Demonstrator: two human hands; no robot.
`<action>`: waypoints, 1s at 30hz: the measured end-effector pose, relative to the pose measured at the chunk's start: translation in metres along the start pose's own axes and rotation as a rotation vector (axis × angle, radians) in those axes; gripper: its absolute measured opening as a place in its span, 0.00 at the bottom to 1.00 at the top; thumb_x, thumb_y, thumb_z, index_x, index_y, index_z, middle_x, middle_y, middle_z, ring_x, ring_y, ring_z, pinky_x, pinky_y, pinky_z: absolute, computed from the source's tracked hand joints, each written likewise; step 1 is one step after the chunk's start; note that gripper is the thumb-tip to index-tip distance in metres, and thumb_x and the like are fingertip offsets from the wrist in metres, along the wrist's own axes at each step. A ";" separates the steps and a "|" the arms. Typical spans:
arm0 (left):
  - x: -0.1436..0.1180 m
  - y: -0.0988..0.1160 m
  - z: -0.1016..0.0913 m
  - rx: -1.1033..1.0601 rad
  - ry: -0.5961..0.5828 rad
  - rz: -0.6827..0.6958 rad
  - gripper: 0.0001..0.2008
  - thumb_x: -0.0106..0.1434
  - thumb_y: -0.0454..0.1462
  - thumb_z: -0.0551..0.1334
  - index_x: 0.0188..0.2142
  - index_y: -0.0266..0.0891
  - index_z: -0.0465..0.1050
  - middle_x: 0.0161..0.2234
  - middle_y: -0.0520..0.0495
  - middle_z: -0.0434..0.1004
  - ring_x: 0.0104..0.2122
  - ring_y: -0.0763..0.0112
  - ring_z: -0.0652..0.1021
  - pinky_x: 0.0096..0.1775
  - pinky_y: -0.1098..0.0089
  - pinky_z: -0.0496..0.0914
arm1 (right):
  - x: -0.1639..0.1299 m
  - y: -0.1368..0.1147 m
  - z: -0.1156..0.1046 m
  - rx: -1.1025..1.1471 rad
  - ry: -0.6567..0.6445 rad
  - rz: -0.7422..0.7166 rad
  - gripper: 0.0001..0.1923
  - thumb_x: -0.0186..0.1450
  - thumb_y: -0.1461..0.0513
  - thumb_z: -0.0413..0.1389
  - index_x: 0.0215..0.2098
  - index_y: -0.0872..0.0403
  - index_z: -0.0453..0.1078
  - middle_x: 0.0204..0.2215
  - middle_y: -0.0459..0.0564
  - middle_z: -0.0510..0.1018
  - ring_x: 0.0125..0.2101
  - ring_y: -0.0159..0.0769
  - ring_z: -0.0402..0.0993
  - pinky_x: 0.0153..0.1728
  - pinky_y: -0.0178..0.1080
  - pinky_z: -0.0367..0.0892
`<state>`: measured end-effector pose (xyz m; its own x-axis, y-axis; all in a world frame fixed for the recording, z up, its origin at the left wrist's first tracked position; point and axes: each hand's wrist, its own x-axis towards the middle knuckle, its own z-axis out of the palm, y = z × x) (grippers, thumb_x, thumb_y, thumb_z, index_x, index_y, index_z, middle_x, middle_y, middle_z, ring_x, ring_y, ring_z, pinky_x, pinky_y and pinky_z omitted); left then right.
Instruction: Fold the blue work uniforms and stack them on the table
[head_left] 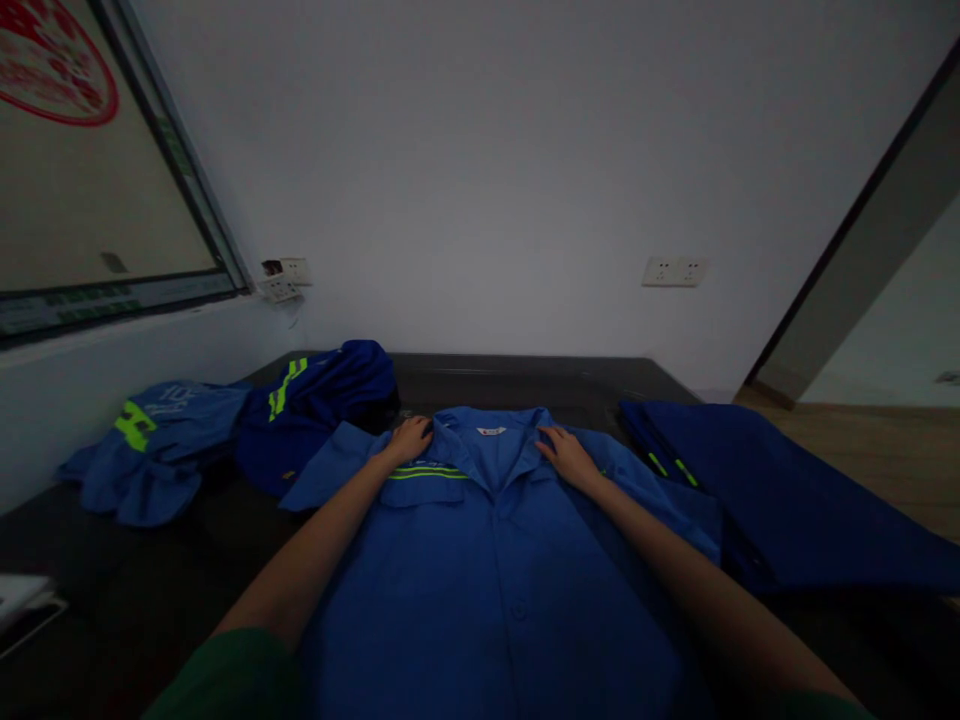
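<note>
A blue work shirt [495, 560] lies spread front up on the dark table, its collar at the far end and its sleeves out to both sides. It has yellow-green stripes across the chest, a buttoned front and a white label inside the collar. My left hand [410, 442] rests on the shirt's shoulder, left of the collar, fingers laid on the cloth. On the opposite shoulder, beside the collar, lies my right hand [570, 457] with its fingers apart. Neither hand visibly lifts the fabric. The shirt's lower end runs out of view.
Crumpled at the left are a lighter blue garment [176, 430] and a darker blue garment [322, 410], both with yellow-green bands. Dark blue folded clothing [780, 490] lies at the right. The black table [517, 370] meets a white wall with sockets [673, 271]. A white object [26, 600] sits far left.
</note>
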<state>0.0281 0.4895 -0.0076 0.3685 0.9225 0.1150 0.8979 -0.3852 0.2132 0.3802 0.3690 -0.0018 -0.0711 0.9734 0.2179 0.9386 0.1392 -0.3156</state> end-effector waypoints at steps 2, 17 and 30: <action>-0.004 -0.003 0.000 -0.013 0.007 0.009 0.21 0.61 0.36 0.56 0.55 0.41 0.68 0.58 0.42 0.68 0.57 0.62 0.69 0.57 0.64 0.64 | -0.001 0.006 0.004 0.029 0.003 -0.014 0.22 0.71 0.56 0.45 0.60 0.54 0.62 0.57 0.57 0.69 0.56 0.42 0.66 0.56 0.43 0.59; -0.014 -0.006 -0.067 -0.105 0.090 -0.070 0.15 0.60 0.48 0.59 0.34 0.39 0.74 0.35 0.46 0.80 0.38 0.62 0.78 0.38 0.70 0.70 | 0.024 0.040 -0.048 -0.010 0.033 0.293 0.10 0.64 0.58 0.56 0.40 0.54 0.76 0.41 0.54 0.80 0.43 0.41 0.76 0.41 0.35 0.67; -0.035 0.002 -0.054 0.024 0.037 -0.141 0.15 0.62 0.39 0.59 0.48 0.40 0.74 0.50 0.39 0.75 0.50 0.52 0.74 0.50 0.57 0.68 | 0.018 0.033 -0.058 -0.123 -0.195 0.176 0.12 0.60 0.68 0.56 0.40 0.52 0.78 0.41 0.52 0.81 0.43 0.40 0.76 0.43 0.34 0.67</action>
<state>0.0044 0.4553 0.0412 0.2300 0.9656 0.1209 0.9456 -0.2511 0.2068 0.4291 0.3808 0.0456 0.0442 0.9989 -0.0162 0.9753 -0.0466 -0.2158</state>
